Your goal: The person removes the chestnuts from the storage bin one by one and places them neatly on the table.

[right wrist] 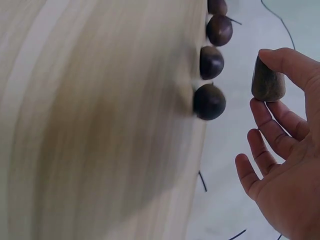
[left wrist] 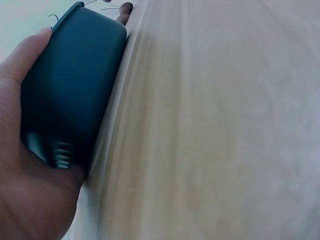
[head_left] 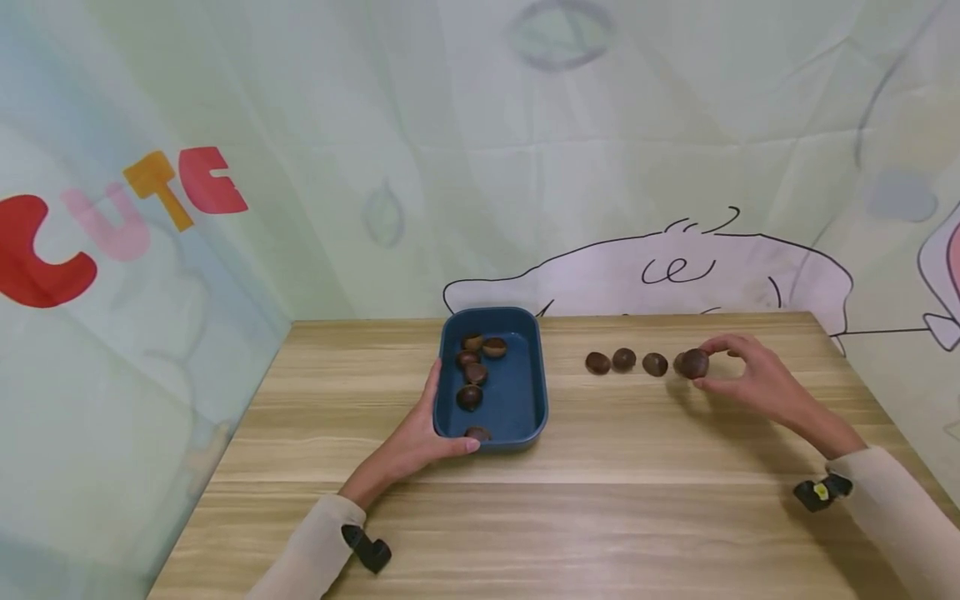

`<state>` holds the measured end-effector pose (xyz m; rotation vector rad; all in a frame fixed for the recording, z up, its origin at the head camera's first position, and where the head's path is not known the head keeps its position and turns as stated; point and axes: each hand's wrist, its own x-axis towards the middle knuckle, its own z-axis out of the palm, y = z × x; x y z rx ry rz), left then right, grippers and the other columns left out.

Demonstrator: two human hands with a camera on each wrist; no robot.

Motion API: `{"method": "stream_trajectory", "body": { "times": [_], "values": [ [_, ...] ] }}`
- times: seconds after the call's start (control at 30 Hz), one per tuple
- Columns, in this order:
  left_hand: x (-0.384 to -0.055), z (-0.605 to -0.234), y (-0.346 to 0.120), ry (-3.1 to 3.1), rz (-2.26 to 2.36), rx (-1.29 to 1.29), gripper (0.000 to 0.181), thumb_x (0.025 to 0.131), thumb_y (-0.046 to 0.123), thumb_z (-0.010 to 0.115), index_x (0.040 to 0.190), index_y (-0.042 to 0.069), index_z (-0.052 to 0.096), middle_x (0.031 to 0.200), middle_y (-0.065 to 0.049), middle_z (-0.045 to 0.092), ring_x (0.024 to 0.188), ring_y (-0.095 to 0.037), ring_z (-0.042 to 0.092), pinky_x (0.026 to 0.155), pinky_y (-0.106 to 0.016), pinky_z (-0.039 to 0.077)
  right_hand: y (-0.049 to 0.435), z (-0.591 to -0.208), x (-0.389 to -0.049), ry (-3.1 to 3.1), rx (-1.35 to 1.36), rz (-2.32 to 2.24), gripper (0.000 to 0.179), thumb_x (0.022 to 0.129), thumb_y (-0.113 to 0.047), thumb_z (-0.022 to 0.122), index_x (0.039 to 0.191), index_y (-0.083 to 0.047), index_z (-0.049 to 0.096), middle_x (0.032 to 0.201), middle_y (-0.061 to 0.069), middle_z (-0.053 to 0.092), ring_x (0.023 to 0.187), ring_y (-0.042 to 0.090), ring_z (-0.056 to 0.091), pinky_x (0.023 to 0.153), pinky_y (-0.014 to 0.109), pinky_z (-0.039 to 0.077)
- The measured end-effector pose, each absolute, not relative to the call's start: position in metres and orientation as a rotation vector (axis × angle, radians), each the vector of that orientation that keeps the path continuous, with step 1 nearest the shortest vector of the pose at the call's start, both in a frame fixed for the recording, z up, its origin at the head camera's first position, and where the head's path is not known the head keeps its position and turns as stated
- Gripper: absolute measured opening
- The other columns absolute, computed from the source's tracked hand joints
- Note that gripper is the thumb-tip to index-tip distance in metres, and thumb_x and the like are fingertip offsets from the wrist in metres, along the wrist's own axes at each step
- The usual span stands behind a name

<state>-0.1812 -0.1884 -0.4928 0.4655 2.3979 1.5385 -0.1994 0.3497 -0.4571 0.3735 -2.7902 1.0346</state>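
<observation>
My left hand (head_left: 412,442) grips a dark blue rectangular container (head_left: 543,400) at its left near corner, the thumb over the near rim and the fingers along the left side. In the left wrist view the container (left wrist: 80,70) shows its outer wall within the hand's span. Several brown chestnuts (head_left: 476,374) lie inside, mostly toward the left. To the right, my right hand (head_left: 757,379) pinches one chestnut (head_left: 695,363) between thumb and fingertips. The right wrist view shows this held chestnut (right wrist: 268,82) raised, beside a row of others, the nearest being a dark chestnut (right wrist: 209,102).
The row of loose chestnuts (head_left: 624,359) runs along the back part of the wooden table (head_left: 600,517), right of the container. A printed curtain (head_left: 420,150) hangs right behind the table and along its left side.
</observation>
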Motion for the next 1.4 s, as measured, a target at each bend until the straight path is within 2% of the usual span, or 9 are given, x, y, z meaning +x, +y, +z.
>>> {"method": "stream_trajectory", "body": {
  "times": [0.3,0.53,0.87,1.27,1.4],
  "values": [
    [-0.182,-0.492,-0.188,2.372,1.589,0.500,0.143,0.085,0.039,0.095,0.177,0.028,-0.014,0.185,-0.009,0.003,0.169,-0.036,0.011,0.131,-0.067,0.016,0.364,-0.464,-0.200,-2.827,0.315,1.088,0.049,0.093,-0.021,0.089,0.131,0.003,0.069,0.137,0.029,0.064,0.129,0.054,0.053,0.102,0.072,0.042],
    [-0.182,-0.493,-0.188,2.387,1.576,0.490,0.143,0.085,0.038,0.095,0.177,0.026,-0.014,0.185,-0.009,0.003,0.169,-0.035,0.011,0.131,-0.066,0.016,0.371,-0.472,-0.203,-2.838,0.302,1.102,0.050,0.094,-0.020,0.089,0.131,0.005,0.067,0.135,0.030,0.065,0.130,0.052,0.053,0.106,0.071,0.041],
    [-0.183,-0.495,-0.188,2.384,1.557,0.472,0.145,0.085,0.042,0.095,0.177,0.024,-0.015,0.186,-0.008,0.001,0.169,-0.036,0.010,0.131,-0.067,0.017,0.386,-0.484,-0.209,-2.871,0.268,1.058,0.052,0.094,-0.022,0.088,0.132,0.006,0.066,0.134,0.033,0.067,0.127,0.052,0.056,0.103,0.068,0.043],
    [-0.181,-0.493,-0.188,2.384,1.563,0.475,0.144,0.085,0.041,0.095,0.177,0.024,-0.015,0.185,-0.009,0.001,0.169,-0.035,0.010,0.132,-0.066,0.016,0.391,-0.489,-0.213,-2.892,0.248,1.014,0.050,0.094,-0.020,0.088,0.129,0.008,0.067,0.130,0.033,0.069,0.118,0.047,0.059,0.095,0.052,0.044],
    [-0.182,-0.493,-0.188,2.381,1.559,0.476,0.145,0.085,0.041,0.095,0.177,0.022,-0.015,0.185,-0.009,0.001,0.169,-0.036,0.010,0.131,-0.066,0.016,0.392,-0.489,-0.214,-2.899,0.254,1.003,0.050,0.094,-0.019,0.088,0.129,0.009,0.067,0.130,0.034,0.068,0.119,0.050,0.059,0.097,0.058,0.045]
  ]
}}
